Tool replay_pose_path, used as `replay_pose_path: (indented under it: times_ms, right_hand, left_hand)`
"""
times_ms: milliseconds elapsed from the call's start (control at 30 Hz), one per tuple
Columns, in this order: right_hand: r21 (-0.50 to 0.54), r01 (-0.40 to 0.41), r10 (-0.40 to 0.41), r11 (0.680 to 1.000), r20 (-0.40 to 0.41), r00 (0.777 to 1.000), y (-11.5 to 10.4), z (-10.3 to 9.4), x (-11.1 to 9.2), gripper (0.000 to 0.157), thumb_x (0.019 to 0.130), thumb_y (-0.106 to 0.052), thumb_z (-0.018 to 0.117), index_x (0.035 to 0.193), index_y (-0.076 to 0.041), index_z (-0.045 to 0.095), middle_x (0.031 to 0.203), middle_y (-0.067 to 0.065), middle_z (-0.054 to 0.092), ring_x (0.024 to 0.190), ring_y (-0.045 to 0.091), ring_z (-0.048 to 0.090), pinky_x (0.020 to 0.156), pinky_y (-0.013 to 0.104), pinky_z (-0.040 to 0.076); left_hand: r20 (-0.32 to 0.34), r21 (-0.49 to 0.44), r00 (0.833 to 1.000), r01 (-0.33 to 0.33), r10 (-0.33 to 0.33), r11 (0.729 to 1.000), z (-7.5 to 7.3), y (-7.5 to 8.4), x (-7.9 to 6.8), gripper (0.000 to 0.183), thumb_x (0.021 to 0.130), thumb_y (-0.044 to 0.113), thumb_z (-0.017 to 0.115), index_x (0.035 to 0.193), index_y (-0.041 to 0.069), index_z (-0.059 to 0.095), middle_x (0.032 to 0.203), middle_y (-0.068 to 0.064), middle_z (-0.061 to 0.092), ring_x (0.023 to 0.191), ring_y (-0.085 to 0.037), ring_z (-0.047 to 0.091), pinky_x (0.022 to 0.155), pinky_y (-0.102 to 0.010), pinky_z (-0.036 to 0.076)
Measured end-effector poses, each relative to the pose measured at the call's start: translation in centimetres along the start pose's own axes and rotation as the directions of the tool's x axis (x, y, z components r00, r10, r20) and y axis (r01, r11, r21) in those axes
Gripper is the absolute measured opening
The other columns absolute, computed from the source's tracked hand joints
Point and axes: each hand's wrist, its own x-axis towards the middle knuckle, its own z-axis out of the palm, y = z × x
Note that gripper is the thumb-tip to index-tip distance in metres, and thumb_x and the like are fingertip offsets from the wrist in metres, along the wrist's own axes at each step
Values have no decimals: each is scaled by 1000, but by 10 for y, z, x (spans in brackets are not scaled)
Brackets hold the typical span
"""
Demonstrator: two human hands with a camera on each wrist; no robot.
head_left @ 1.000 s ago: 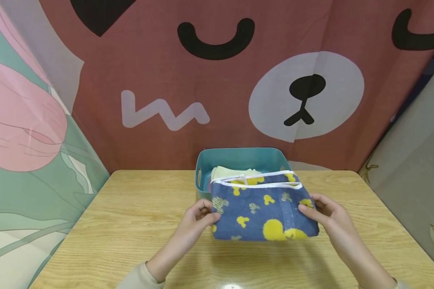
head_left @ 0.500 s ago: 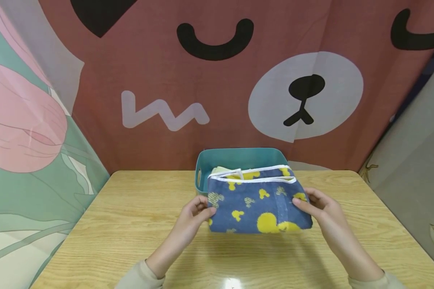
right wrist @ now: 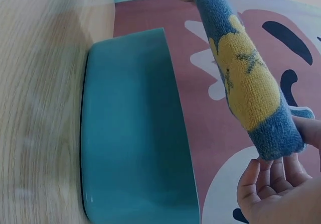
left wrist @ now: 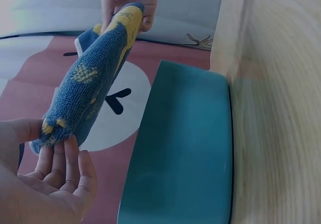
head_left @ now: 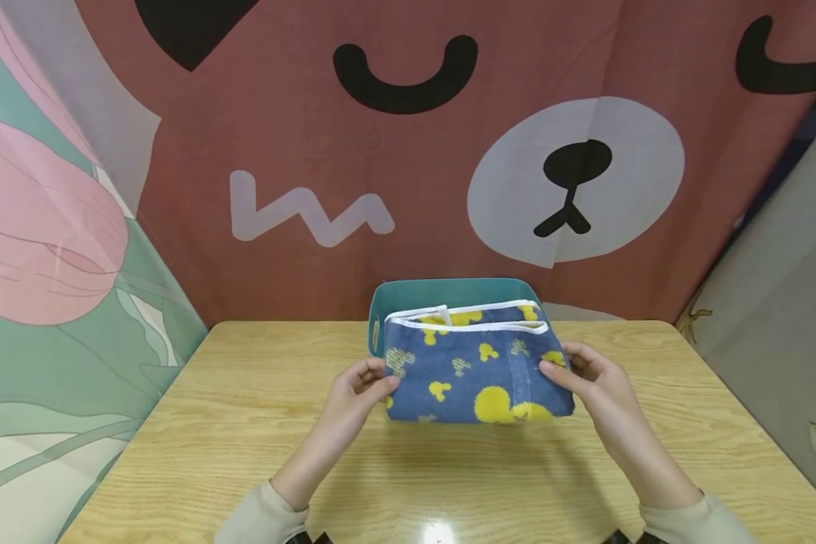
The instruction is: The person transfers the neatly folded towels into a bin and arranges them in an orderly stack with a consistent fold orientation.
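Observation:
A folded blue towel (head_left: 476,370) with yellow mouse-head prints and white edging is held up between both hands. My left hand (head_left: 357,397) pinches its left end, thumb on the near face and fingers behind. At the other end, my right hand (head_left: 598,385) grips the cloth the same way. The left wrist view shows the towel (left wrist: 90,78) raised beside a teal bin (left wrist: 180,148). From the right wrist, its folded lower edge appears, with a large yellow print. In the head view the towel overlaps the front of the bin (head_left: 455,289) and hides what lies inside.
The bin stands at the back of a light wooden table (head_left: 279,363), against a hanging reddish cloth (head_left: 279,272) printed with a bear face. A floral curtain (head_left: 47,302) hangs at the left, and a grey one (head_left: 789,302) at the right.
Both hands have carried the towel away from me and slightly left, over the bin's front. The pale green cloth visible in the bin earlier is now hidden behind the towel.

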Motion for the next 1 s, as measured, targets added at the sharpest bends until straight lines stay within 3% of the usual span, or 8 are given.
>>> replay_pose_path:
  times_ms: [267, 1000]
  right_hand:
    - [-61, -29, 29, 998, 2, 1000, -2, 3, 10, 59, 92, -36, 72, 134, 0, 51, 109, 1, 59, 94, 11, 58, 79, 22, 51]
    - [-55, 8, -8, 998, 10, 1000, -12, 10, 32, 58, 92, -35, 72, 133, 0, 52, 106, -2, 57, 93, 11, 55, 81, 20, 49]
  left_hand:
    - [-24, 17, 1000, 10, -9, 1000, -5, 3, 7, 21, 93, 2, 64, 112, -6, 59, 94, -4, 59, 83, -11, 60, 76, -25, 52]
    - [-80, 76, 996, -32, 39, 997, -16, 3, 35, 24, 93, 5, 67, 114, -6, 61, 96, -3, 63, 84, -10, 60, 80, -29, 53]
